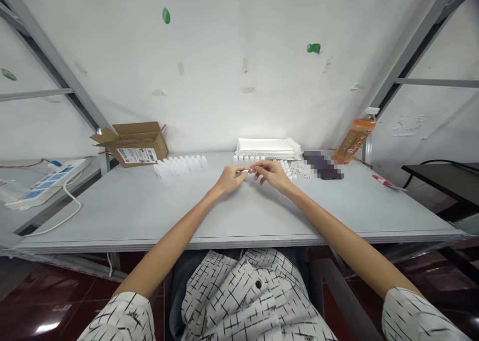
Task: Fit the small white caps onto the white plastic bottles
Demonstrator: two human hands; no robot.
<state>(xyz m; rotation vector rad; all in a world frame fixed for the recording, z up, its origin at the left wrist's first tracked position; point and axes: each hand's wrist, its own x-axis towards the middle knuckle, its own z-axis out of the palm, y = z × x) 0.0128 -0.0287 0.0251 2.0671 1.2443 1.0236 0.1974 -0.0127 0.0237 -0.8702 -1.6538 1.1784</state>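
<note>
My left hand (231,179) is closed around a small white piece, mostly hidden by the fingers, above the middle of the table. Right against it, my right hand (272,174) pinches at the end of that piece with thumb and fingertips. What the right fingertips grip is too small to make out. Left of the hands stand rows of small white translucent bottles (180,165). Behind the hands runs a row of small white pointed parts (251,158). More small white pieces (297,169) lie loose just right of my right hand.
On the grey table (130,206) an open cardboard box (140,146) stands at the back left. A white stack (267,146) lies against the wall. A dark, pixelated object (324,165) and an orange drink bottle (355,136) are at right. A power strip (48,184) sits far left.
</note>
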